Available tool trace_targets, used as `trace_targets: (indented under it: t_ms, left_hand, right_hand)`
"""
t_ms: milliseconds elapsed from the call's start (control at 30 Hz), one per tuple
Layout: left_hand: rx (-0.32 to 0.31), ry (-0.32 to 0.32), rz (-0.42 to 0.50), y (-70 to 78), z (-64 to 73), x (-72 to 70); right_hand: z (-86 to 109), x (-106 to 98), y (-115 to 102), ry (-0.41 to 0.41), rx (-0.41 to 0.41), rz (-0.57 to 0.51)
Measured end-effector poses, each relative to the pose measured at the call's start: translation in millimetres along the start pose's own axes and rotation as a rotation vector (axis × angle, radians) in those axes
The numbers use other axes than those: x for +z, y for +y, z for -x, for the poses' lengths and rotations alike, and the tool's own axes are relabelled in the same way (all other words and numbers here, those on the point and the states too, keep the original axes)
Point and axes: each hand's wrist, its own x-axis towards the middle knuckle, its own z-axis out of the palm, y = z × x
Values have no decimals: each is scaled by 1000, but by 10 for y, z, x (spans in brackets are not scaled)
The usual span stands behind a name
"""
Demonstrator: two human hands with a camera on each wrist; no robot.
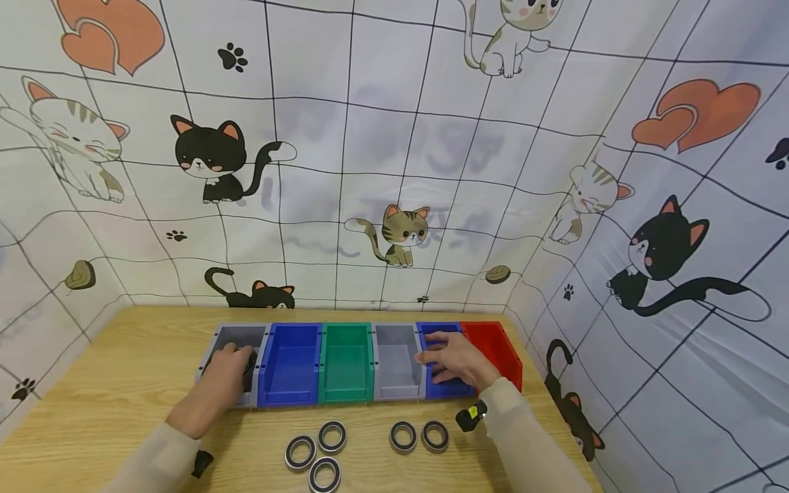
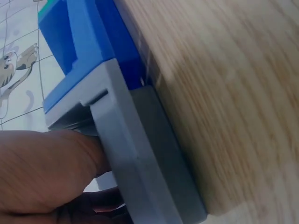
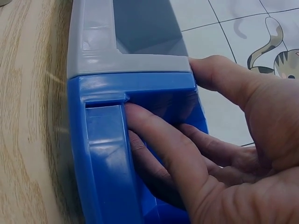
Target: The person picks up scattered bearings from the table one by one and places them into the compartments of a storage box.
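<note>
Grey open-front storage bin [image 2: 140,154], outermost of a row of six on the wood-grain tabletop [image 1: 117,383], sits at 8 o'clock in the head view. My left hand [image 1: 220,381] is down inside it. Thumb and fingers pass behind the front lip, so I cannot tell whether they pinch anything; a dark patch beside them may be an object or mere shadow.

My right hand [image 1: 459,359], at 5 o'clock, is in the right-hand blue bin [image 3: 110,163], fifth in the row. Its fingers are spread wide and slightly bent, with nothing seen between them; the index fingertip lies just behind the front lip, the thumb at the rim beside the pale grey bin [image 1: 397,363].

Finding: I judge this a reaching step, both hands dipped into bins, no grasp confirmed. The next move calls, in my judgement, for a definite pinch or a straight upward withdrawal, fingertips clear of the lips, lest a bin be dragged out of line.

Further out, the left-hand blue bin [image 1: 291,363] and then the green bin [image 1: 348,363] stand at 3 o'clock from my left hand; the red bin [image 1: 494,347] at 3 o'clock from my right. Three ball bearings [image 1: 312,452] lie grouped at 4 o'clock from my left hand; two further bearings [image 1: 414,438] lie side by side at 7 o'clock from my right. At 12 o'clock hangs a cat-print cloth [image 1: 314,150].
</note>
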Motion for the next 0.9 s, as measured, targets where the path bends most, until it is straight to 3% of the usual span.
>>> trace_targets:
  t_ms: [133, 400, 633, 733, 900]
  left_hand:
    - [6, 16, 5, -9, 5, -9]
    - [5, 190, 46, 30, 61, -15]
    - [82, 302, 74, 179, 232, -191]
    - [88, 313, 65, 242, 285, -238]
    - [169, 355, 41, 385, 349, -290]
  right_hand:
    - [-14, 5, -1, 8, 6, 1]
    - [-10, 10, 4, 13, 9, 4]
    - [15, 23, 18, 9, 2, -10]
    - [10, 25, 24, 3, -1, -13]
    - [8, 16, 21, 4, -6, -6]
